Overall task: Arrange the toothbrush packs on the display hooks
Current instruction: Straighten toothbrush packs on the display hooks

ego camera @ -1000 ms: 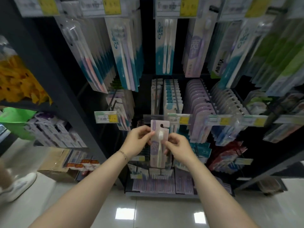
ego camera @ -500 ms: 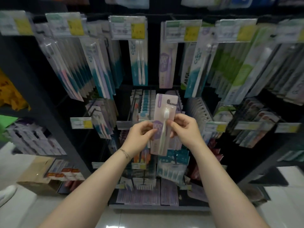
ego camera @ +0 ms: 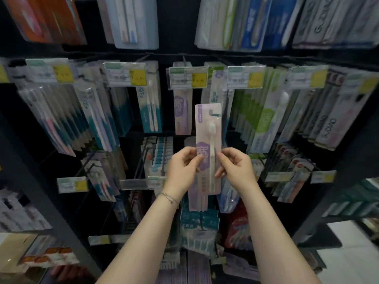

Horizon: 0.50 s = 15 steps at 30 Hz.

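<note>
A pale purple toothbrush pack (ego camera: 208, 130) with a white brush stands upright in front of the display rack. My left hand (ego camera: 182, 170) pinches its left edge and my right hand (ego camera: 235, 169) pinches its right edge, both around the pack's middle. The hang slot at its top is free of any hook. Just above and behind it hangs a matching purple pack (ego camera: 182, 111) on a hook under a price tag (ego camera: 187, 77). More purple packs seem to sit behind the held one, partly hidden by it.
Hooks crowded with teal, green and grey toothbrush packs (ego camera: 264, 117) fill the black rack on both sides. Yellow price tags (ego camera: 125, 75) stick out at the hook ends. A lower row of hooks (ego camera: 158, 156) lies behind my hands. Cardboard boxes (ego camera: 30, 253) sit at lower left.
Both hands have lifted the purple pack upward toward the higher row of hooks. The view has tilted up, so the upper shelves now show.
</note>
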{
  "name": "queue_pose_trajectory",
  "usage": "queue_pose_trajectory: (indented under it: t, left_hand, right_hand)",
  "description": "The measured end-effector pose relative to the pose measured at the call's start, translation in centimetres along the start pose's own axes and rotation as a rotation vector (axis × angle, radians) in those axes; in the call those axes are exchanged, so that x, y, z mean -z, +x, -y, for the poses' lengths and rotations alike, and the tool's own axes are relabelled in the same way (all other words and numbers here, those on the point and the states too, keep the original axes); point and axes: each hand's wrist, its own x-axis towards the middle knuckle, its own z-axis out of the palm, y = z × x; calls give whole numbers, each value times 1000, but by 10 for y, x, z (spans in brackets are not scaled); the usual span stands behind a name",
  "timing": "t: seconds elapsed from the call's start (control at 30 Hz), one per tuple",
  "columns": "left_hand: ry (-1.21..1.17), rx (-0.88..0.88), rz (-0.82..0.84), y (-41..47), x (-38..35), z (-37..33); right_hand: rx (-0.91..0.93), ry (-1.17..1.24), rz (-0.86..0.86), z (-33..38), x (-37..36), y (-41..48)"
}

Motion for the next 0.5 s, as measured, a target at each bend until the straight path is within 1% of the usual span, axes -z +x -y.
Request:
queue_pose_trajectory:
  t: [0.23, 0.33, 0.5]
  left_hand:
    - [-27, -33, 34, 37, -4, -10]
    - [-33, -28, 35, 54, -3, -11]
    - [-82, -7, 60, 71, -6, -9]
  right_hand:
    - [65, 16, -142, 9, -2, 31]
    - [98, 7, -176, 17, -6, 41]
    - [94, 10, -209, 22, -5, 54]
